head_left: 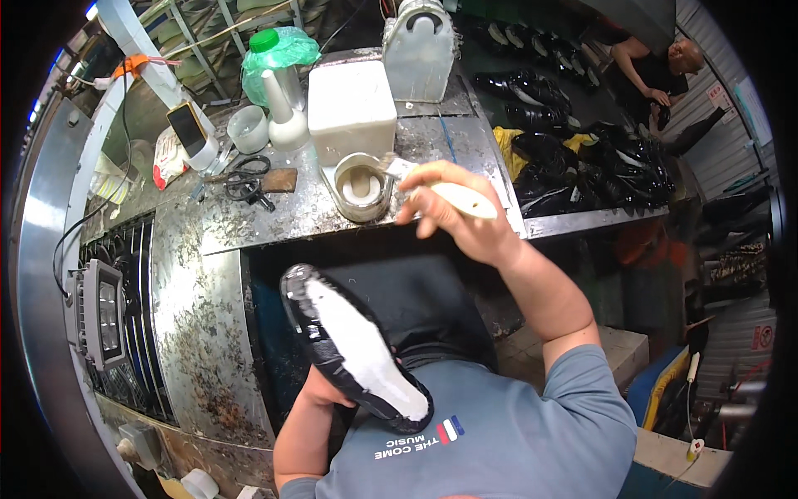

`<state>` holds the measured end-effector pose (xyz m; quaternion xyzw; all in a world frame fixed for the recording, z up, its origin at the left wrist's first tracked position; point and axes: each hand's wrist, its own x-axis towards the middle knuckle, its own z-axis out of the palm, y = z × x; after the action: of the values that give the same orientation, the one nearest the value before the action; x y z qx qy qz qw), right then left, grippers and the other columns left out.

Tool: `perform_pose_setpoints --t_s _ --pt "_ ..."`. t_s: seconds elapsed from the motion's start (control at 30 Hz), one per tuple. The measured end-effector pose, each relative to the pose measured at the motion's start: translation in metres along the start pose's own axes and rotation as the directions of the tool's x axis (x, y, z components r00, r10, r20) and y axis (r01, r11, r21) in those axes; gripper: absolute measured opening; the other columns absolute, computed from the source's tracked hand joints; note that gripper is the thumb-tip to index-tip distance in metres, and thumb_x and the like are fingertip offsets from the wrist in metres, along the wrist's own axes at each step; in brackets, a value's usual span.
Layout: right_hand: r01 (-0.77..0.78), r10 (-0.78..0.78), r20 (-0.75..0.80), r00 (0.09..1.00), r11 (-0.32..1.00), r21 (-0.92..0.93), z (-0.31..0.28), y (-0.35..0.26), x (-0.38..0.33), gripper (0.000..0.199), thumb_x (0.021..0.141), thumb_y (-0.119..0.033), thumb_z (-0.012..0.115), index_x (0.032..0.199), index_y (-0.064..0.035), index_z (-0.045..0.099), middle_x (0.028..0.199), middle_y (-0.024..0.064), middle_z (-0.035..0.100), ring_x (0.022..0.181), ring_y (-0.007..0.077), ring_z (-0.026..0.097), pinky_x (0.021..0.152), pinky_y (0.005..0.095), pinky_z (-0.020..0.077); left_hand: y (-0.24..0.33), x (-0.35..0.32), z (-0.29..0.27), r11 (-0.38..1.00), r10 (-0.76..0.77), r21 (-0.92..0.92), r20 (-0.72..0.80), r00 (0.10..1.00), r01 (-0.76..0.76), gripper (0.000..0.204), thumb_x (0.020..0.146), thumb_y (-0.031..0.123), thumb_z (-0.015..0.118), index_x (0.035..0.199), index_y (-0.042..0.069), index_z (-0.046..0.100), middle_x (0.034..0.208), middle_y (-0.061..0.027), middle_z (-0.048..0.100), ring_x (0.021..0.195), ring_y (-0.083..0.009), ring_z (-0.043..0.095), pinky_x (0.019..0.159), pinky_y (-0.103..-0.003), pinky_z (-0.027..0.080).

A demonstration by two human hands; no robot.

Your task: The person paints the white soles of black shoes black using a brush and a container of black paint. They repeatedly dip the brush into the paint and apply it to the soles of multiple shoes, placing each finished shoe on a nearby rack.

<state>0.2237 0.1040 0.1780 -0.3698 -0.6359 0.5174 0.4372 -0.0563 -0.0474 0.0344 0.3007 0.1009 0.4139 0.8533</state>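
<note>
My left hand (pixel 324 389), mostly hidden behind a black shoe (pixel 353 345), grips it near the heel end. The shoe's underside faces up and carries a white coating along its length; glossy black material wraps around the edge. My right hand (pixel 465 218) holds a flat paintbrush (pixel 467 200) by its pale handle. The brush's bristle end is at the right rim of a small glue pot (pixel 363 212) with whitish matter inside. The pot stands at the bench's front edge, in front of a white square container (pixel 352 104).
Scissors (pixel 246 176), a brown block (pixel 280 180), a phone (pixel 188 126) on a stand and a white bottle (pixel 285 121) occupy the metal bench (pixel 291 220). Black shoes (pixel 615 170) are piled at right, near another person (pixel 657 79). A lamp (pixel 101 312) sits at left.
</note>
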Motion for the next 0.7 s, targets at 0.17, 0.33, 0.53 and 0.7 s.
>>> perform_pose_setpoints --t_s 0.17,0.33,0.53,0.7 --pt "0.180 -0.258 -0.052 0.965 0.791 -0.584 -0.025 0.018 0.026 0.028 0.095 -0.030 0.073 0.095 -0.0027 0.079 0.096 0.0144 0.077 0.084 0.0289 0.073 0.074 0.0335 0.0555 -0.019 -0.038 -0.003 0.996 0.085 -0.017 -0.200 0.976 -0.090 0.102 0.063 0.033 0.099 0.146 0.000 0.050 0.136 -0.0236 0.059 0.125 -0.0456 0.060 0.103 -0.059 0.053" --pt "0.132 -0.154 0.024 0.988 0.746 -0.652 -0.017 0.040 0.052 0.021 0.089 -0.027 0.076 0.100 -0.0103 0.079 0.090 0.0105 0.076 0.083 0.0286 0.074 0.073 0.0369 0.0568 -0.008 -0.047 -0.010 0.996 0.088 0.004 -0.212 0.973 -0.089 0.098 0.059 0.020 0.101 0.142 -0.003 0.053 0.134 -0.0261 0.061 0.123 -0.0432 0.062 0.105 -0.056 0.051" --pt "0.195 -0.204 0.100 0.974 0.527 -0.827 -0.005 0.084 0.078 0.017 0.084 -0.030 0.076 0.093 -0.0154 0.078 0.086 0.0100 0.075 0.084 0.0316 0.073 0.074 0.0422 0.0581 0.005 -0.045 -0.001 0.999 0.039 0.000 -0.261 0.964 -0.040 0.111 0.054 0.029 0.103 0.146 0.002 0.048 0.129 -0.0196 0.064 0.122 -0.0371 0.063 0.108 -0.055 0.050" --pt "0.371 -0.506 0.050 0.861 0.560 -0.741 0.003 0.047 0.072 0.013 0.087 -0.025 0.077 0.094 -0.0142 0.077 0.088 0.0072 0.075 0.080 0.0302 0.072 0.070 0.0401 0.0580 -0.001 -0.049 -0.008 0.988 0.155 0.021 -0.274 0.949 -0.155 0.111 0.053 0.019 0.104 0.147 0.001 0.047 0.131 -0.0225 0.063 0.126 -0.0399 0.061 0.107 -0.055 0.050"
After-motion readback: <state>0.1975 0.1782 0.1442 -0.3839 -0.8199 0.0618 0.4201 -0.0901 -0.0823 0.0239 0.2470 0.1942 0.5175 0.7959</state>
